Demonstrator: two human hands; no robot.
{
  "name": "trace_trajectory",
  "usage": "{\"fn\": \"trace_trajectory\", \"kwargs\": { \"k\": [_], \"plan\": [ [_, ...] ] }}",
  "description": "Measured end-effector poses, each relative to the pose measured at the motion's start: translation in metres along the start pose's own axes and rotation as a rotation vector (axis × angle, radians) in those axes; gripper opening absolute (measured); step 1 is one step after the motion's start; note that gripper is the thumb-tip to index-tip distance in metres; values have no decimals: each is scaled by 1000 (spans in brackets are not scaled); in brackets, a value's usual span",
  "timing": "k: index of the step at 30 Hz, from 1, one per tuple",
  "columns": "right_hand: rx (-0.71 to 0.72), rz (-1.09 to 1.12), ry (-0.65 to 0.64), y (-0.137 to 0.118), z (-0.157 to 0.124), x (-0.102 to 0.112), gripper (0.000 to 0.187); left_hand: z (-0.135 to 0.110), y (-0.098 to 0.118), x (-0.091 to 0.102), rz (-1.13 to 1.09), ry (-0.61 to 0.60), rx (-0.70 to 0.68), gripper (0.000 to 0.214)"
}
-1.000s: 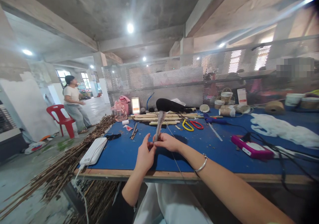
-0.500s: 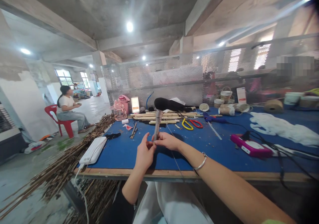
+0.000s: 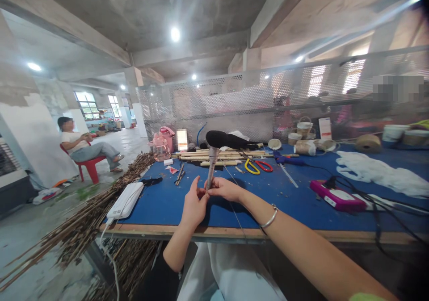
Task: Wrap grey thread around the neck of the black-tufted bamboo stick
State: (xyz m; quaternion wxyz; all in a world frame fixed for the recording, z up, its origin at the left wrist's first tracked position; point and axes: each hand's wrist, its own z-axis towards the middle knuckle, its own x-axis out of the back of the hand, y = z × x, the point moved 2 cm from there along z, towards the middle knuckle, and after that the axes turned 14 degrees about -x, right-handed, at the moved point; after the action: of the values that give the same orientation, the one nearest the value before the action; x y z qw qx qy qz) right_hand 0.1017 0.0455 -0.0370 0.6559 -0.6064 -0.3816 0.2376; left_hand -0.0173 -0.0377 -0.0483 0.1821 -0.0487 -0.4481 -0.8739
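Upright over the table's near half stands a stick wrapped in greyish strip [image 3: 211,166], topped by a rounded black head [image 3: 216,139]. My left hand [image 3: 195,205] pinches its lower end between thumb and fingers, index finger raised. From the other side, my right hand [image 3: 224,189] has its fingers closed round the same lower end. A thin cord [image 3: 238,223] runs beside my right hand and over the table's front edge. The exact grip behind the fingers is hidden.
Pale sticks [image 3: 221,163], yellow-handled scissors [image 3: 252,167] and a blue glue gun [image 3: 284,159] lie behind. A white power bank [image 3: 125,201] is left, a purple box with cables [image 3: 337,197] right. Brown twigs [image 3: 97,220] are piled beside the table. A person [image 3: 78,142] sits farther left.
My hands and the wrapped stick stay almost in place. The seated person has leaned back in the red chair, with legs stretched forward.
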Motion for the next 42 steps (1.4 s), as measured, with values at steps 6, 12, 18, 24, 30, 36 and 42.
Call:
{"fn": "trace_trajectory", "kwargs": {
  "k": [6, 12, 18, 24, 30, 36, 42],
  "plan": [
    [-38, -20, 53, 7, 2, 1, 39, 0, -1, -2, -60, -12, 60, 65],
    [-52, -35, 49, 1, -1, -3, 44, 2, 2, -3, -8, 54, 99, 70],
    [6, 5, -8, -3, -1, 1, 40, 0, -4, -1, -121, 0, 80, 65],
    [-24, -17, 8, -2, -2, 4, 37, -1, -5, -1, -41, 17, 7, 60],
    [0, -26, 15, -4, -3, -3, 34, 0, -2, -1, 0, 78, 74, 66],
    [10, -63, 30, -2, -1, 0, 33, -1, -4, 2, -43, -5, 13, 62],
    [2, -99, 87, -5, -3, -3, 29, -1, -7, -1, -2, -13, 6, 66]
  ]
}}
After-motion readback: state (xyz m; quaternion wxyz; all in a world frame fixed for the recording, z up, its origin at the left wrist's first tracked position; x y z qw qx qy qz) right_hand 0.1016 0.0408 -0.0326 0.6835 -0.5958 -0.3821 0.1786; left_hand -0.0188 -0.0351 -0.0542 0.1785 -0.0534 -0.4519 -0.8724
